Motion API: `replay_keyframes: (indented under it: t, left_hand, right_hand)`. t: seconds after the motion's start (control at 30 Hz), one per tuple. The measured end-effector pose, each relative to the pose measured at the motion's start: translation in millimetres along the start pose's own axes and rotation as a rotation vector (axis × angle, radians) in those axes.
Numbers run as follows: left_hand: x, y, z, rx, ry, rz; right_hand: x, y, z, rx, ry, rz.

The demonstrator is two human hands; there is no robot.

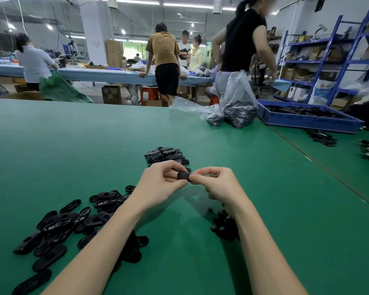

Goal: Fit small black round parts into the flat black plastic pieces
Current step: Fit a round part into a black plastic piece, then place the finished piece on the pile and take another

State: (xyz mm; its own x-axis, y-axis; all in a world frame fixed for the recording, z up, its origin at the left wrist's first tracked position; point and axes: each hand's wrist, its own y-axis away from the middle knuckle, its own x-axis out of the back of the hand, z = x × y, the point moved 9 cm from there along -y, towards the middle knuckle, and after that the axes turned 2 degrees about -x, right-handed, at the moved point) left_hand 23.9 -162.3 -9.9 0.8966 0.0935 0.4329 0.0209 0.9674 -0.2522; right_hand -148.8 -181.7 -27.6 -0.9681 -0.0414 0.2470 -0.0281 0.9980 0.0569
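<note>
Presently, left hand (158,184) and right hand (215,184) pinch one flat black plastic piece (183,175) above the green table (73,145) — light, rigid, glossy, likely slippery — best held by its ends.

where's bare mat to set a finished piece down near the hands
Bare green mat runs left of the far pile and beyond the near-left pile. More lies right of the small round parts. Crowded: between the forearms' flanking piles, and by the bags and blue tray.
</note>
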Motion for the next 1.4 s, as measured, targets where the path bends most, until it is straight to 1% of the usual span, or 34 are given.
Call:
replay_keyframes:
  t: [0.1,0.2,0.3,0.37,0.47,0.53,0.7,0.83,0.93,1.0,1.07,1.13,1.2,1.3,1.4]
  left_hand:
    - [11.1,-8.3,-2.4,-0.061,-0.227,0.116]
    - [29.4,-33.1,-4.4,-0.034,-0.350,0.266]
    - [42.9,-67.7,-2.7,0.011,-0.465,0.350]
    - [45.8,-87.9,-5.5,0.047,-0.542,0.347]
    - [43.9,-105.6,-16.4,0.095,-0.664,0.285]
    - [42.5,-108.8,-22.9,0.114,-0.695,0.252]
    - [43.5,-96.6,-33.4,0.119,-0.657,0.225]
    - [54.5,-62.7,-24.6,0.047,-0.398,0.317]
    - [58.3,-31.5,-25.2,0.031,-0.292,0.329]
    - [60.2,-18.6,-28.3,0.045,-0.300,0.271]
    - [58.7,-13.3,-31.1,0.067,-0.351,0.157]
    - [62.0,-10.0,-34.0,0.092,-0.357,0.089]
    - [65.7,-8.0,-38.2,0.119,-0.304,0.068]
    - [68.5,-5.6,-41.5,0.141,-0.220,0.072]
    - [68.3,-5.4,-42.0,0.152,-0.186,0.072]
  right_hand:
    - [-1.6,-0.5,4.2,-0.032,0.029,0.009]
    - [-4.8,-1.8,12.0,-0.055,0.076,-0.007]
    - [-8.1,-5.1,16.7,-0.047,0.144,-0.021]
    - [-11.0,-6.7,18.2,-0.042,0.158,-0.033]
    - [-15.5,-8.1,21.1,-0.045,0.177,-0.054]
    - [-16.9,-8.3,21.8,-0.046,0.195,-0.061]
    - [-20.0,-7.5,19.3,-0.029,0.229,-0.076]
    - [-27.7,-5.1,12.0,0.020,0.300,-0.071]
    - [-45.8,1.2,0.1,0.129,0.452,-0.082]
    - [-64.1,8.8,-7.3,0.219,0.555,-0.109]
    - [-80.5,16.6,-13.3,0.297,0.628,-0.141]
    - [-98.5,24.0,-19.8,0.401,0.730,-0.179]
    - [-115.7,30.4,-20.8,0.477,0.839,-0.220]
    - [-133.1,37.1,-15.2,0.517,0.949,-0.267]
    - [-131.4,37.0,-17.3,0.542,0.998,-0.219]
